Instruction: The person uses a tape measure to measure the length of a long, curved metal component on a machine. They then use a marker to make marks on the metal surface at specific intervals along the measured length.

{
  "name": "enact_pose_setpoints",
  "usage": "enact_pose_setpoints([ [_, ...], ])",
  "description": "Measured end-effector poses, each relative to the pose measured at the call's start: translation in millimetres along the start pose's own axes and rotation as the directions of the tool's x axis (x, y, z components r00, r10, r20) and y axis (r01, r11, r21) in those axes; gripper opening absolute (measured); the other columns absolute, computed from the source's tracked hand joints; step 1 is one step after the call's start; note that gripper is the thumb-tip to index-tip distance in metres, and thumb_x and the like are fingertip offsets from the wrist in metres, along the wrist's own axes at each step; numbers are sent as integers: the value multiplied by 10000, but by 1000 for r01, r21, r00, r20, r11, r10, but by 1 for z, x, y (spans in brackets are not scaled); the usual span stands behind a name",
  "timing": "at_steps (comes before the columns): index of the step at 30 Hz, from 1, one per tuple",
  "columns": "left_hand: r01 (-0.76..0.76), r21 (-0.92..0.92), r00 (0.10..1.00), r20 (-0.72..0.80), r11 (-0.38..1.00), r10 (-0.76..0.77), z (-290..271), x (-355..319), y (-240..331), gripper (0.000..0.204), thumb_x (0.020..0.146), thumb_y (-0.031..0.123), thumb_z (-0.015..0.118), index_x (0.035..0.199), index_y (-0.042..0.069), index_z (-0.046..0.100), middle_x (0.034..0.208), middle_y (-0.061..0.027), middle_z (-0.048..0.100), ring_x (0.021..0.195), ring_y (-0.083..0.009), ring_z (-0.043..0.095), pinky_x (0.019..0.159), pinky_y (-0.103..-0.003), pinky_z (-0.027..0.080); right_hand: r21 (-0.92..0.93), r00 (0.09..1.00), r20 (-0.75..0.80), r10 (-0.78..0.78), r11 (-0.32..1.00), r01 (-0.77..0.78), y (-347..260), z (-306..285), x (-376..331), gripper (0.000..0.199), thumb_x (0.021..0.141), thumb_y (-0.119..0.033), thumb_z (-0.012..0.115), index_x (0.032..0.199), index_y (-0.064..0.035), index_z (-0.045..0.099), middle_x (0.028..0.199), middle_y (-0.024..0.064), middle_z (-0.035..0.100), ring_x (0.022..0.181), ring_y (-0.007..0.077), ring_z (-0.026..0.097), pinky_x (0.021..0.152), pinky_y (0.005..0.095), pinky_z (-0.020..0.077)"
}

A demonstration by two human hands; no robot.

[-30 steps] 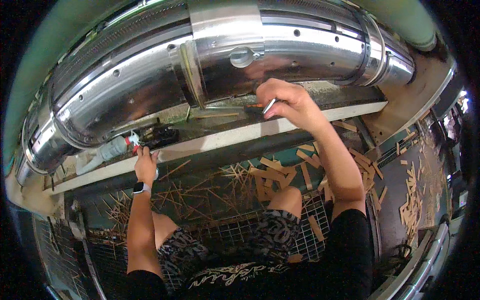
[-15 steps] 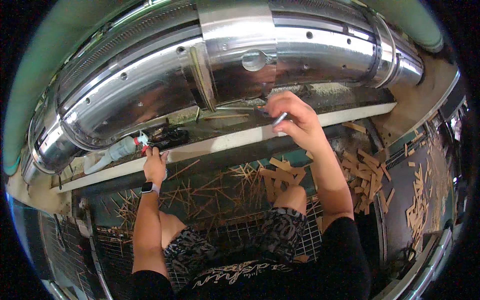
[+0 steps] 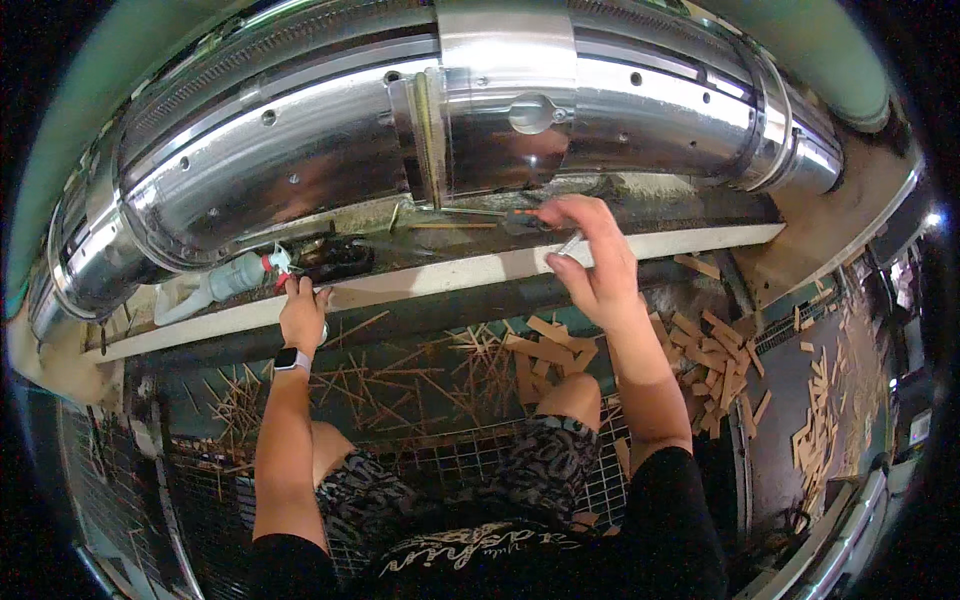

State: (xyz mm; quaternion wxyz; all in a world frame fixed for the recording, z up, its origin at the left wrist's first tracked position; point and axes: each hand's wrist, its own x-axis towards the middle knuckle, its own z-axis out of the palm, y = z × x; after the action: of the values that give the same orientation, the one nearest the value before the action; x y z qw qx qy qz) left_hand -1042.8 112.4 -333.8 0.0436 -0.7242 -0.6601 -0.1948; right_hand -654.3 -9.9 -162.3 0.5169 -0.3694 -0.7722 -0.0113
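Note:
My right hand [image 3: 600,260] is raised over the white ledge [image 3: 440,282], closed around a small silvery metal piece [image 3: 570,245] held between thumb and fingers. Just beyond its fingertips is a thin tool with an orange handle [image 3: 525,212] and a metal shaft, like a screwdriver, below the shiny steel roller [image 3: 330,150]. On the left, my left hand [image 3: 302,315] lies at the ledge with fingers apart. Its fingertips reach the red part of a translucent spray bottle [image 3: 238,277] lying on its side; whether they press on it is hard to see.
A dark, crumpled-looking thing [image 3: 345,258] lies beside the bottle. A thin wooden strip [image 3: 450,226] rests in the trough. Below are scattered thin sticks [image 3: 375,375] and brown flat pieces [image 3: 705,370]. A metal grid [image 3: 460,450] lies under my legs. A narrow strip [image 3: 432,140] stands against the roller.
The view has shifted slightly. My right hand has turned more upright with the metal piece still in its fingers. My left hand stays at the red part of the bottle.

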Motion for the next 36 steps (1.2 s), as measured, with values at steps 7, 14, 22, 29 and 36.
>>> enact_pose_setpoints([
  [7,8,31,1000,-30,999,-7,-4,-3,1,307,853,300,546,976,38,444,1106,-226,455,761,-412,568,583,-463,483,82,1000,20,-3,997,1,-11,3,8,450,697,-52,640,1114,-22,473,1001,119,571,929,293,545,831,367,432],
  [14,9,-19,1000,0,1000,-9,3,1,-5,330,846,324,539,1000,43,458,1110,-230,456,778,-406,571,590,-467,487,48,1000,-14,9,999,-8,-1,16,13,443,696,-7,637,1110,-17,479,973,125,563,905,288,547,820,362,435],
  [22,22,4,999,-42,1000,-21,-1,-2,1,344,856,357,525,996,50,461,1103,-221,458,797,-411,567,613,-473,485,-32,993,-117,-32,999,29,5,16,12,381,719,58,587,1086,-13,517,910,124,586,826,276,570,739,336,466],
  [29,26,-2,1000,4,1000,-26,-5,-1,2,351,858,359,520,1007,47,460,1076,-216,454,792,-412,565,616,-479,480,-167,987,-97,-130,979,113,-3,15,23,252,719,62,583,959,-15,576,870,134,592,799,304,579,705,356,478],
  [36,-1,-18,999,-32,1000,0,-3,-1,1,359,855,348,527,1033,44,462,1087,-213,449,788,-409,561,601,-477,475,-285,969,-135,-205,945,160,9,10,24,234,694,32,620,915,-34,581,869,119,596,798,290,583,664,363,488],
])
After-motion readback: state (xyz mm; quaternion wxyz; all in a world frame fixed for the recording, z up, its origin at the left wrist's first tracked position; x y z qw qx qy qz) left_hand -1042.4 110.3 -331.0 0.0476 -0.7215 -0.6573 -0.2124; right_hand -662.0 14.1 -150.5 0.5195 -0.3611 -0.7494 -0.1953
